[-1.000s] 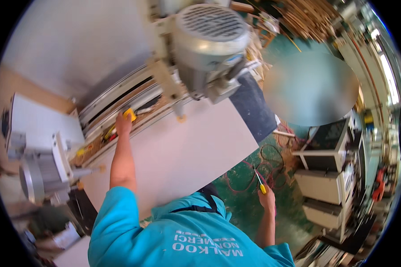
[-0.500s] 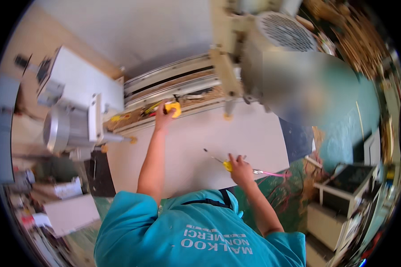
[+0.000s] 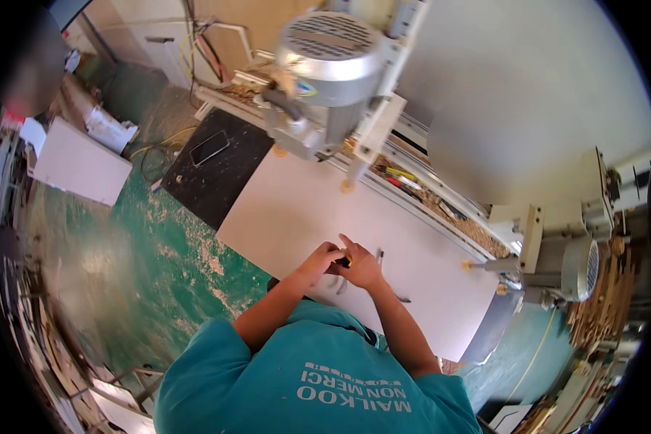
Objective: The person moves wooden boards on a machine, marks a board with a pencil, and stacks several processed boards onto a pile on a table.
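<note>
Over the pale board (image 3: 282,210), my two hands meet close to its near edge. Between them shows a small yellow-and-black thing, apparently a tape measure (image 3: 346,261), mostly covered by fingers. My right hand (image 3: 362,269) is closed around it, with the index finger sticking out. From the other side my left hand (image 3: 317,266) presses its closed fingers against it. A short dark pen-like thing (image 3: 380,257) lies on the board just right of my right hand. Another thin dark piece (image 3: 405,299) is beside my right forearm.
A large grey motor (image 3: 333,65) stands beyond the board, and another motor (image 3: 580,267) at its right end. Tools lie in the sawdust-filled rail trough (image 3: 412,184). A phone (image 3: 210,148) rests on the black surface (image 3: 228,181) at left. Sawdust litters the green floor (image 3: 145,246).
The view has swung left. My left hand came back from the trough with the tape measure to meet my right hand. The yellow-handled tool with a pink hose is gone from my right hand.
</note>
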A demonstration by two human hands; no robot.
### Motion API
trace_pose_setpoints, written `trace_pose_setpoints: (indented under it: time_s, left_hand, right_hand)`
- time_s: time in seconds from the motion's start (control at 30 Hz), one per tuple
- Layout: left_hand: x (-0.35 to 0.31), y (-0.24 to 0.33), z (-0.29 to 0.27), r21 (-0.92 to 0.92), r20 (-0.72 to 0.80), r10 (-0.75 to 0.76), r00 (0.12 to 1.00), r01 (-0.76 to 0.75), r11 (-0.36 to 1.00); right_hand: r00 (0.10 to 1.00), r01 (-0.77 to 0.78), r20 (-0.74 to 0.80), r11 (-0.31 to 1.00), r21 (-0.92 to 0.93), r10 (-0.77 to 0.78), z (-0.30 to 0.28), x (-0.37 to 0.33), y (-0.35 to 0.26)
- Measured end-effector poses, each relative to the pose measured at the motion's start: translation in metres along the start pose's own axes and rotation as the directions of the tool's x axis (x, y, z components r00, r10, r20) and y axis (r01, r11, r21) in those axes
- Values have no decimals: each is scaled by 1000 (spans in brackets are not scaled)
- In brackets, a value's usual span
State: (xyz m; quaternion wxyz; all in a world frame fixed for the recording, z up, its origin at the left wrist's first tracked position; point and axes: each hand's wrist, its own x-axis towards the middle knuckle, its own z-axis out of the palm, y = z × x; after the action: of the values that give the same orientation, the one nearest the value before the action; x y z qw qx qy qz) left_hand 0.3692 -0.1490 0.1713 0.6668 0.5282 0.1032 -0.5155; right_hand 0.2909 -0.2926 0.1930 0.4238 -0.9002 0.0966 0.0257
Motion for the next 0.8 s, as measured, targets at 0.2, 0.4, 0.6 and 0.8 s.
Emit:
trace_pose_setpoints:
  time_s: [0.2, 0.4, 0.6, 0.8]
  left_hand:
    - [21, 76, -194, 329, -371, 431, 823, -318, 889]
    - [13, 144, -315, -33, -670, 286, 685, -413, 910]
    - [9, 136, -299, 74, -530, 373, 762, -397, 915]
    - [17, 77, -308, 171, -593, 454, 665, -446, 878]
  right_hand:
    - [983, -162, 45, 964, -209, 175, -14, 50, 39]
    - [909, -406, -96, 804, -434, 407, -58, 60, 99]
    - [713, -701, -369, 601, -382, 597, -71, 82, 101]
    - [566, -823, -540, 393, -410, 623, -90, 59, 119]
